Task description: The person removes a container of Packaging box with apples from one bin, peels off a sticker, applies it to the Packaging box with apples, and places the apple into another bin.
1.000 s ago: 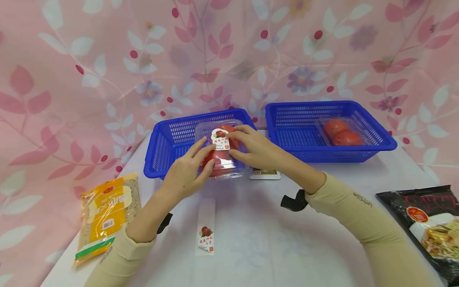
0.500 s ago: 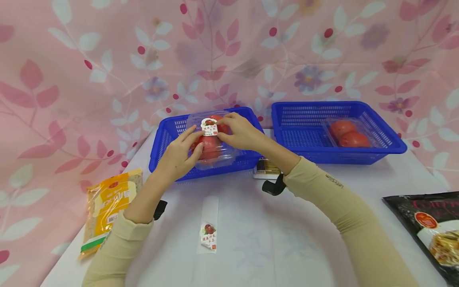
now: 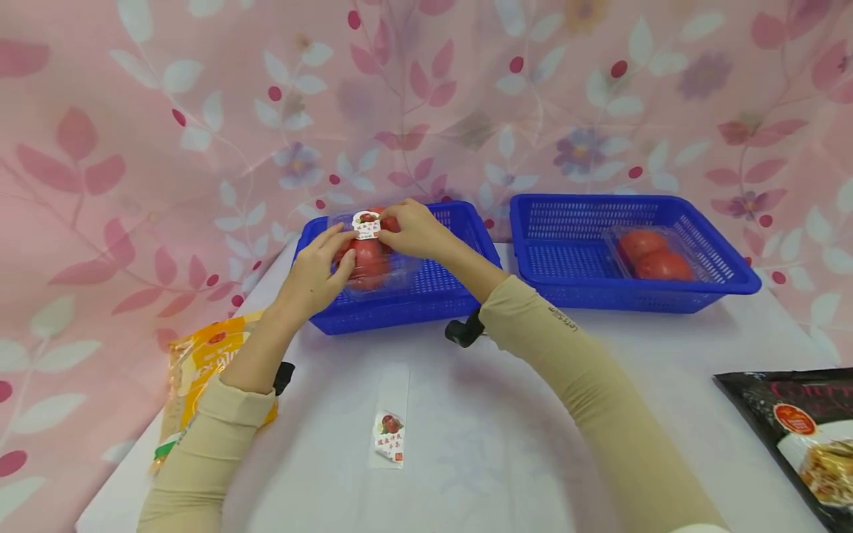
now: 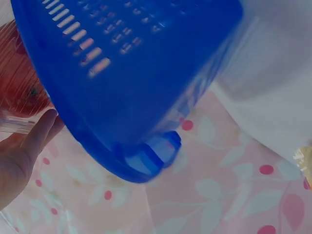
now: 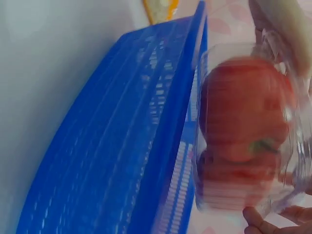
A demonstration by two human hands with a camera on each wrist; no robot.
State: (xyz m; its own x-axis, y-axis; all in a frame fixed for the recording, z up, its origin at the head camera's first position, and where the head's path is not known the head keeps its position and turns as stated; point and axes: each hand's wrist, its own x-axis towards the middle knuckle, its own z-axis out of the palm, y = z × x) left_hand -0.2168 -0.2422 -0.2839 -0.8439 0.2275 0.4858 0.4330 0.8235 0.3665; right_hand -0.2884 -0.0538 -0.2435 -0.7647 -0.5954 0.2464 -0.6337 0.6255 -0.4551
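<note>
Since the earlier frames, both hands had shifted the clear box leftward and back, from the front edge of the left blue basket to over its left part. From the head view, the left hand and right hand grasped the box between them, fingertips near the white label on its lid; red tomatoes showed through the plastic. Whether the box touched the basket could not be told. To the right, the other blue basket held a second box of tomatoes. On the table lay a sticker strip, with a yellow bag at the left and a black packet at the right. At the left wrist, the left hand's fingers met the box beside the basket's rim, a pink floral cloth behind. Within the right wrist view, the tomatoes blurred inside the box, next to the basket rim, with parts of hands at its upper and lower right.
</note>
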